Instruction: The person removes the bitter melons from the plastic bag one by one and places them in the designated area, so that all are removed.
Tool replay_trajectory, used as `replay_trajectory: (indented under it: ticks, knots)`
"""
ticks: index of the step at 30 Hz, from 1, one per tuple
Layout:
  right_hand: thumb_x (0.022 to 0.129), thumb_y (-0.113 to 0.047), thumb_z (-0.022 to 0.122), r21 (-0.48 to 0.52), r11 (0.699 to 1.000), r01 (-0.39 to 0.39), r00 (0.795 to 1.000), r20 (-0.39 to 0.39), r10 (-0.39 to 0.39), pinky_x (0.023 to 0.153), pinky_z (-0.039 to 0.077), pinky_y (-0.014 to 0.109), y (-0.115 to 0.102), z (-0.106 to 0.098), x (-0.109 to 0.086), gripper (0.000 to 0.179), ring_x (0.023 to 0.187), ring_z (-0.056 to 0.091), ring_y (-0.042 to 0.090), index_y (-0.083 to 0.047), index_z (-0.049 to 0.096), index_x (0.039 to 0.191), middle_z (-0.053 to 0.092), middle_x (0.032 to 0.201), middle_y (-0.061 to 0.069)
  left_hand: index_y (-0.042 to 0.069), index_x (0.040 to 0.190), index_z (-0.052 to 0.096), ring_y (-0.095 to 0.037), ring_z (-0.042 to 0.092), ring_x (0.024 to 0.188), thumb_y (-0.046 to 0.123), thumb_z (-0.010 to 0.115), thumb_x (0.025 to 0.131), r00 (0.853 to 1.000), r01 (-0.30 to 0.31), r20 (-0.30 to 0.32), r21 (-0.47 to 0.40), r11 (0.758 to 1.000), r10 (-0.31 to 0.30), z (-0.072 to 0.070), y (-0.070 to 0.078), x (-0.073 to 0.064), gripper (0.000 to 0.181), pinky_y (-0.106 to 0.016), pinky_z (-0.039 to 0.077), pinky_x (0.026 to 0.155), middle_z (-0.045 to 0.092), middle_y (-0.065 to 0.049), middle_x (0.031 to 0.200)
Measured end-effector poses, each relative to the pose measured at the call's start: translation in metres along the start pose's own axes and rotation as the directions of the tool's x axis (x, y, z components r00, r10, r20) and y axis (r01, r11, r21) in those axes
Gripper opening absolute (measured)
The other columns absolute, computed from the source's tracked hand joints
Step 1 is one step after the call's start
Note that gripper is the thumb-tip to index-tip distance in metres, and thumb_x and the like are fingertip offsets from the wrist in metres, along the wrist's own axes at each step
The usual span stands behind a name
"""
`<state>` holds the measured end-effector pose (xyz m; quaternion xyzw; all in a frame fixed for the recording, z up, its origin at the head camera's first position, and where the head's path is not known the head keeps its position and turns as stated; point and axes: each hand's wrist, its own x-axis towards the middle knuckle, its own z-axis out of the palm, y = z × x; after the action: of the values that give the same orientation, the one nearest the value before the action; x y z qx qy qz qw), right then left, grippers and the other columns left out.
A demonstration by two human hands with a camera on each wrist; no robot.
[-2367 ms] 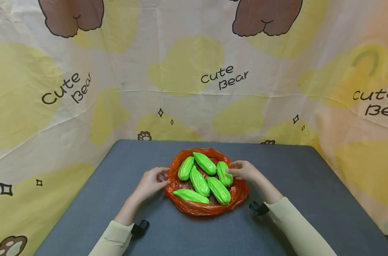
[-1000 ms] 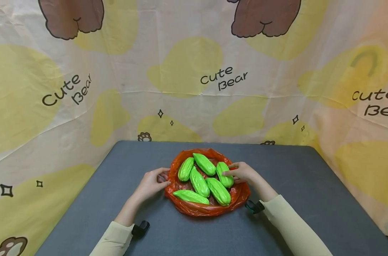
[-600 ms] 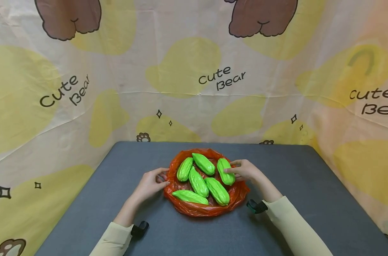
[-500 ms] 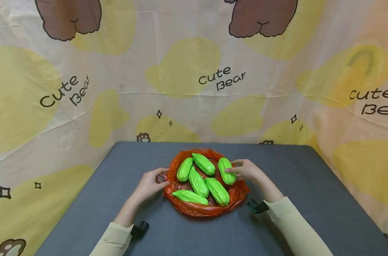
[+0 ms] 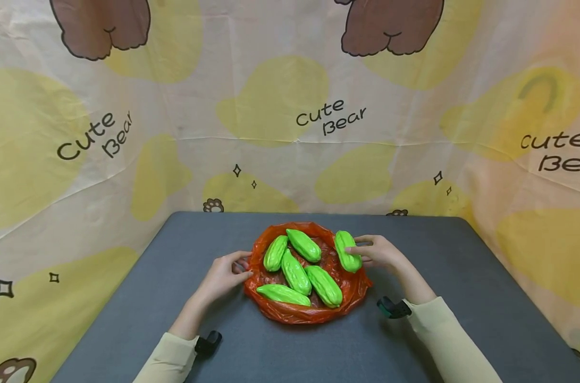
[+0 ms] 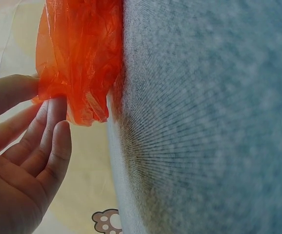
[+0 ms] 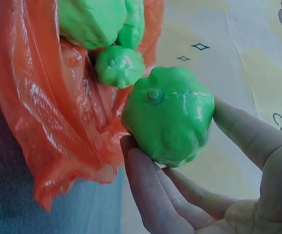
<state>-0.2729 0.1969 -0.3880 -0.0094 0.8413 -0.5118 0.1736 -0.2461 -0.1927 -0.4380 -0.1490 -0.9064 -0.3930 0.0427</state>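
A red plastic bag (image 5: 301, 317), its edge rolled open in a round, sits on the table in the head view. Several bright green ribbed gourds (image 5: 294, 272) lie inside it. My left hand (image 5: 226, 274) pinches the bag's left edge; in the left wrist view, its thumb and fingers meet the thin red plastic (image 6: 82, 63). My right hand (image 5: 383, 252) grips one green gourd (image 5: 344, 250) between thumb and fingers, over the bag's right rim. From the right wrist view, this gourd (image 7: 168, 117) shows its stem end, apart from the others.
The grey table (image 5: 270, 356) has its far edge against a cloth backdrop (image 5: 270, 106) printed with bears and lettering. More cloth hangs along the left and right sides. A black strap piece (image 5: 393, 308) sits at the right wrist, another (image 5: 208, 343) at the left.
My right hand has drawn the gourd up and rightward from among the others to the bag's right rim. The left hand stays at the bag's edge; the other gourds lie as before.
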Motion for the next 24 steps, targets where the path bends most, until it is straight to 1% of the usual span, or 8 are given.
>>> replay_trajectory:
  ticks: [6,19,24]
  knots:
    - [0.087,-0.033,0.067,0.004,1.0,0.004,1.0,-0.007,-0.004,0.087,0.051,0.043,0.002,-0.008,-0.004,0.076,0.103,0.064,0.033,0.005,0.033,0.143,0.047,0.133,0.029,0.011,0.125,0.061,-0.01,0.06,0.073,0.015,0.073,0.081,1.0,0.012,0.012,-0.005,1.0,-0.012,0.0,0.001,0.0,0.045,-0.025,0.048,0.062,0.065,-0.001,0.089]
    - [0.087,-0.035,0.067,-0.003,1.0,0.004,1.0,-0.025,-0.004,0.09,0.05,0.045,0.005,-0.024,-0.012,0.08,0.108,0.062,0.036,0.006,0.029,0.144,0.045,0.134,0.03,0.009,0.124,0.062,-0.01,0.06,0.071,0.014,0.074,0.081,1.0,-0.004,0.009,-0.011,1.0,0.004,0.001,0.001,0.002,0.045,-0.024,0.049,0.062,0.065,-0.001,0.088]
    - [0.087,-0.035,0.067,-0.003,1.0,0.0,0.999,-0.04,0.0,0.088,0.051,0.043,0.006,-0.03,-0.015,0.08,0.102,0.065,0.03,0.007,0.029,0.144,0.046,0.133,0.031,0.01,0.124,0.062,-0.01,0.06,0.072,0.015,0.074,0.081,1.0,0.004,0.01,-0.007,1.0,-0.004,0.001,0.001,0.003,0.045,-0.024,0.048,0.062,0.064,-0.001,0.088]
